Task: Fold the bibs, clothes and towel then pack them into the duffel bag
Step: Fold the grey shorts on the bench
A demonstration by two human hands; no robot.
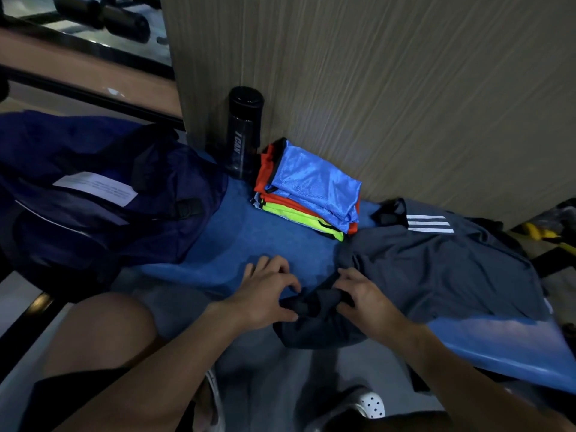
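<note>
A dark grey shirt (436,269) with three white stripes lies spread over the blue towel (249,238) on the bench. Its near edge is bunched into a dark roll between my hands. My left hand (268,291) pinches the left end of that roll. My right hand (361,294) grips the roll from the right. A stack of folded bibs (308,188), blue on top with orange and yellow-green below, sits on the towel by the wall. The navy duffel bag (93,194) lies at the left with a white label on it.
A black bottle (243,132) stands against the wood-grain wall (405,88) behind the bibs. My bare knee (103,332) is at the lower left and a white perforated shoe (371,403) at the bottom. Yellow and black items (542,229) lie at the far right.
</note>
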